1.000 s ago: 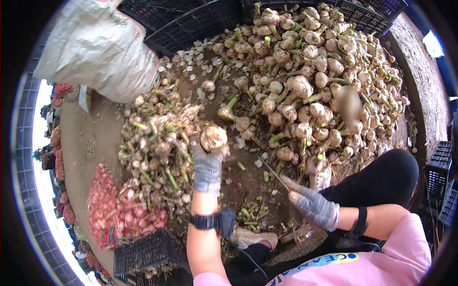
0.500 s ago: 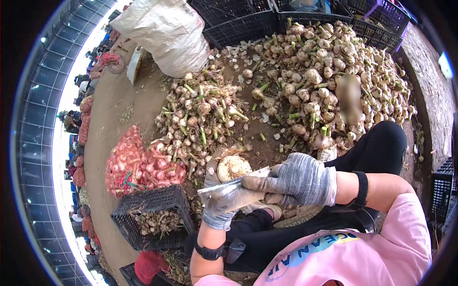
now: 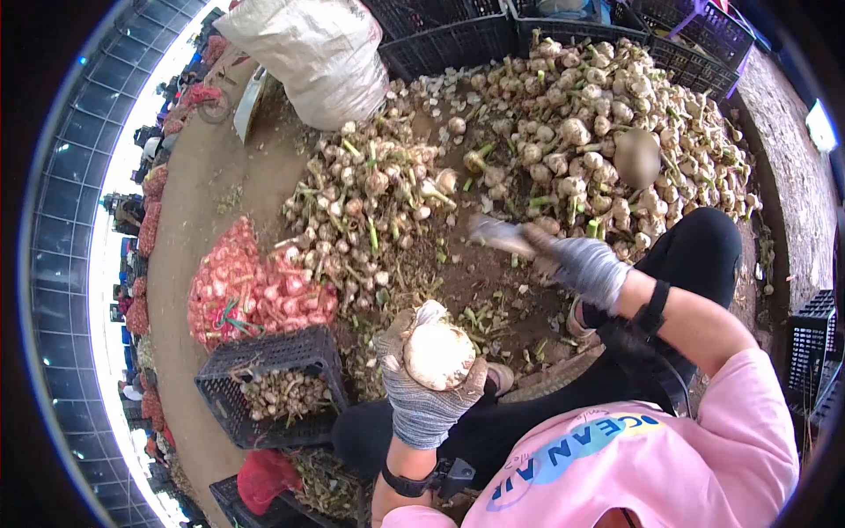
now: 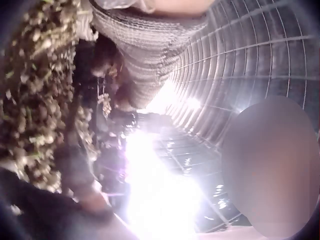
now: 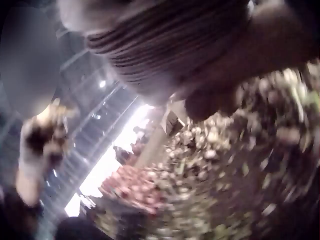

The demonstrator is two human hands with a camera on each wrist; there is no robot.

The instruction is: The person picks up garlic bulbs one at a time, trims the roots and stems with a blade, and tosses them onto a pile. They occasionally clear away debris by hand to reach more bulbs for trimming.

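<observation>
In the head view my gloved left hand (image 3: 427, 387) grips a large pale garlic bulb (image 3: 437, 355), cut face up, close over my lap. Further out, my gloved right hand (image 3: 583, 264) grips a knife (image 3: 500, 236) whose blade points left over the dirt floor. A pile of trimmed garlic (image 3: 374, 198) lies ahead on the left and a bigger heap of garlic with stems (image 3: 607, 114) at the back right. The left wrist view shows my grey glove (image 4: 145, 55) against bright light; the right wrist view is blurred, with the glove (image 5: 165, 45) above garlic.
A black crate (image 3: 268, 383) holding garlic stands at my left, beside red mesh bags (image 3: 246, 295) of bulbs. A white sack (image 3: 308, 53) and more black crates (image 3: 449, 40) line the far side. My black-clad knee (image 3: 704, 255) is at the right.
The knife hand has swung away from the bulb, up and to the right. My left hand has drawn the bulb lower and nearer to my body.
</observation>
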